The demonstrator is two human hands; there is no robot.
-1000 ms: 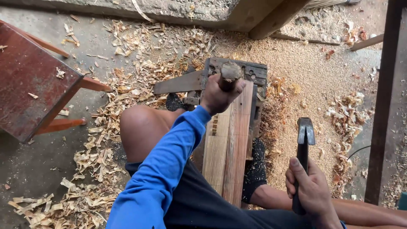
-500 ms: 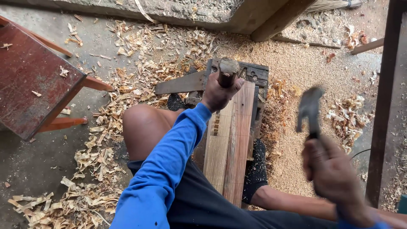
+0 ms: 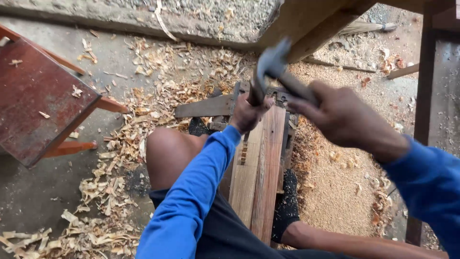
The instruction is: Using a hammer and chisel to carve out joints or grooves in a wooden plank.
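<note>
Currently: left hand (image 3: 247,114) fingers wrapped tight around upright chisel (image 3: 255,93), tip set on far end of wooden plank (image 3: 256,168). Right hand (image 3: 342,120) fingers clenched around hammer (image 3: 275,67) handle, head blurred, just above chisel top. Plank lying between the knees, over a dark metal frame (image 3: 206,106). Wood shavings (image 3: 120,158) on floor left of plank, red stool (image 3: 40,100) further left.

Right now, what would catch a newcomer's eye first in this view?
The blurred hammer in the right hand, raised over the chisel handle that the left hand grips on the wooden board at centre. Pale wood shavings litter the floor left of the knee, beside a red stool.
</note>
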